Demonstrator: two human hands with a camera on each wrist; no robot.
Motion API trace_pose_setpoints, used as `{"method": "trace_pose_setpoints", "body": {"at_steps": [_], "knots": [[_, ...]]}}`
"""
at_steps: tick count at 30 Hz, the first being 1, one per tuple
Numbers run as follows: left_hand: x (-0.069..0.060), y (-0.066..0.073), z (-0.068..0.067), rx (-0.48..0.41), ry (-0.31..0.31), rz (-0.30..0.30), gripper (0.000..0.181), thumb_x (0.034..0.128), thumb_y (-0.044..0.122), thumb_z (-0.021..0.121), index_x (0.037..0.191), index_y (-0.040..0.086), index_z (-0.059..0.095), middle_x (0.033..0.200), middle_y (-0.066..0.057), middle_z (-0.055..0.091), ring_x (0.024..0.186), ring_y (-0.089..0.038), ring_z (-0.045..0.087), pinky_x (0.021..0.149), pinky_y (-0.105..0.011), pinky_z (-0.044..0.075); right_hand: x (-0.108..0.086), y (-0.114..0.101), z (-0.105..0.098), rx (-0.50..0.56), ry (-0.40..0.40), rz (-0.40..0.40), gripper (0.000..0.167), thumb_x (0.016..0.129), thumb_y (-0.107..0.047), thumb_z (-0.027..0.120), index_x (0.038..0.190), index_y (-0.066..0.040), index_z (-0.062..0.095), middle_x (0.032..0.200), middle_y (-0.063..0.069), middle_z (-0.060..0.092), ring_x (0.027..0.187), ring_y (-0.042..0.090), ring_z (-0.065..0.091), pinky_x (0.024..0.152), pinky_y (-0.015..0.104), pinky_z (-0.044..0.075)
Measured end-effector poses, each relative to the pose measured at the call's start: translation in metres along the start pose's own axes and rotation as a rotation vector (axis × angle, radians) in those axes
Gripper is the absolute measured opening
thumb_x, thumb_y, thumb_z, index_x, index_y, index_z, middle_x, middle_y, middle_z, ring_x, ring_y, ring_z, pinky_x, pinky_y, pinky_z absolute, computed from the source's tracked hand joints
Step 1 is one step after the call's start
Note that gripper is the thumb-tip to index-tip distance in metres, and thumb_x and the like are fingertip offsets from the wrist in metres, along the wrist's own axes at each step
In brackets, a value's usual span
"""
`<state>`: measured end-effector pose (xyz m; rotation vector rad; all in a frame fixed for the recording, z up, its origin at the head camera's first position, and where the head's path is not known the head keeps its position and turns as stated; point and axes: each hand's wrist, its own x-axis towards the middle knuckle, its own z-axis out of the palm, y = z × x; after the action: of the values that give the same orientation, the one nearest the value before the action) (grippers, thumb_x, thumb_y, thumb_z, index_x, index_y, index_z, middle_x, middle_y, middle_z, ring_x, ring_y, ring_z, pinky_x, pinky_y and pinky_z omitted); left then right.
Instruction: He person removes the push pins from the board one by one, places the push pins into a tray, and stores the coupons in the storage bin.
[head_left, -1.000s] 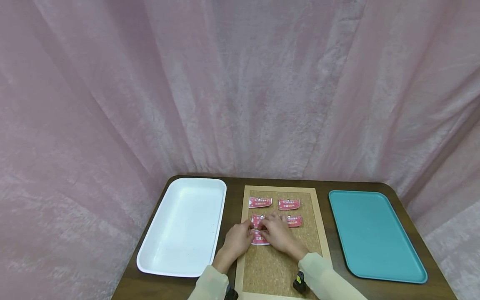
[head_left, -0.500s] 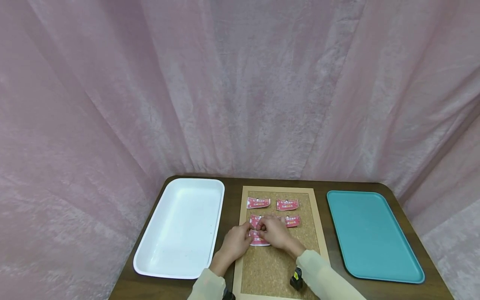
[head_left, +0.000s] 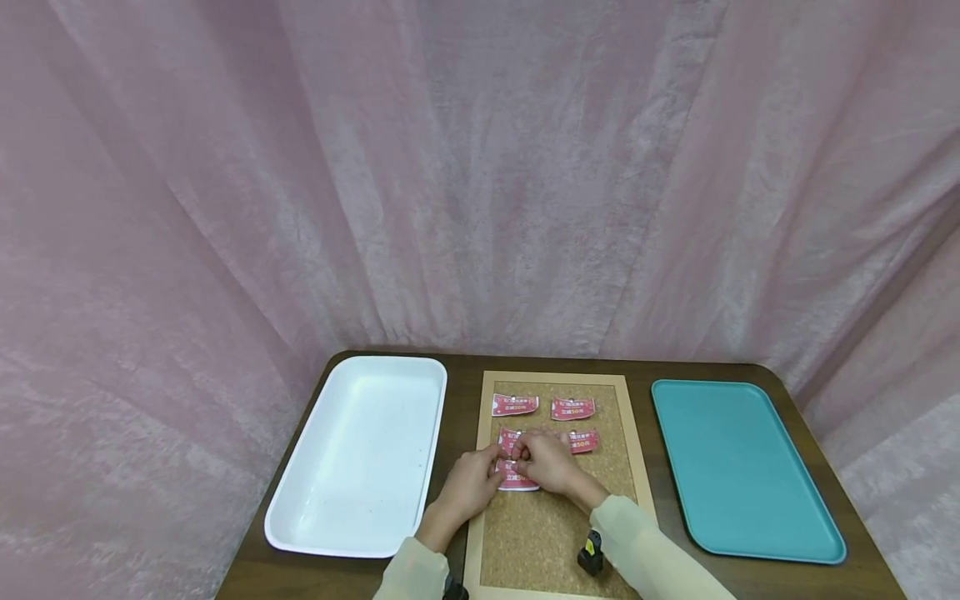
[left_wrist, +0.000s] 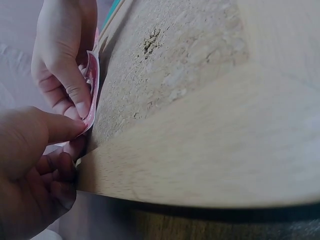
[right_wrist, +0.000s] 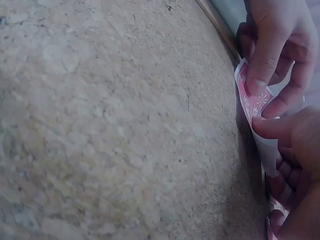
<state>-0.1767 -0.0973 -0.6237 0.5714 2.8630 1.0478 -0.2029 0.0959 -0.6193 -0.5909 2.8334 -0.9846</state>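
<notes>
A red paper coupon (head_left: 513, 479) with white and yellow print lies at the lower left of the pinned coupons on the cork board (head_left: 555, 533). My left hand (head_left: 468, 483) pinches its left end; in the left wrist view its thumb presses the coupon (left_wrist: 95, 82). From the other side my right hand (head_left: 553, 463) also grips the coupon, with thumb and finger at its upper edge. Seen by the right wrist camera, the coupon (right_wrist: 259, 103) bends away from the cork between both thumbs. Whether a pin sits between my right fingertips is hidden.
Several more coupons, including a top-left coupon (head_left: 515, 405) and a top-right coupon (head_left: 573, 408), hang on the board in rows. A white tray (head_left: 352, 467) stands to the left, a teal tray (head_left: 750, 467) to the right. Pink curtain (head_left: 480, 167) closes off the back.
The head view has shifted slightly, so everything sits a little further left. Both hands stay at the lower-left coupon, with only small movements of the right fingers.
</notes>
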Motion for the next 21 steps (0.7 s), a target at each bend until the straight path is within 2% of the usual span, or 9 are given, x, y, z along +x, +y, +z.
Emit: {"method": "trace_pose_setpoints", "body": {"at_steps": [15,21], "knots": [[-0.0012,-0.0009,0.0018,-0.022,0.001,-0.027,0.02,0.093,0.004,0.074,0.112,0.009,0.072,0.065,0.011,0.051,0.055,-0.001,0.042,0.048,-0.022,0.033,-0.0015,0.0004,0.0015,0.016,0.023,0.013,0.019,0.085,-0.012,0.085,0.083,-0.02,0.068,0.08,-0.01,0.061,0.086,0.014,0.052,0.088,0.047,0.03],[-0.0004,-0.0016,0.0003,-0.02,-0.002,-0.018,0.02,0.093,0.004,0.074,0.112,0.008,0.073,0.065,0.01,0.05,0.054,-0.002,0.041,0.047,-0.022,0.032,-0.0023,0.0015,0.0042,0.013,0.05,0.005,0.02,0.086,-0.012,0.084,0.081,-0.021,0.067,0.079,-0.01,0.061,0.085,0.014,0.052,0.089,0.049,0.031]]}}
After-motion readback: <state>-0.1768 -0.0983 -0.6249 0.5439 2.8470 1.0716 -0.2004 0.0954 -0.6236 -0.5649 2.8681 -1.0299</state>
